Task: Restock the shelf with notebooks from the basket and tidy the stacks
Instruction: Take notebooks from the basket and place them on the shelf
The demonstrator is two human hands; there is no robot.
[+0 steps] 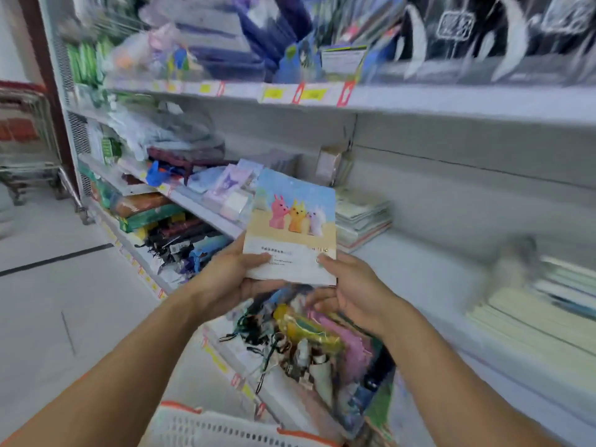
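Right now both hands hold one notebook (292, 227) by its lower corners, left hand (225, 279) and right hand (351, 291), in front of the shelf (419, 269). A notebook stack (361, 217) lies behind; the basket (206, 427) sits below

left grip (225, 279) curled, right grip (351, 291) curled, forearms converging

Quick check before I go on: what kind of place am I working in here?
Most likely a stationery aisle in a shop. Price tags run along the shelf edge, stacked notebooks lie on the shelf, and a shopping basket sits below. Both hands hold a cartoon-cover notebook.
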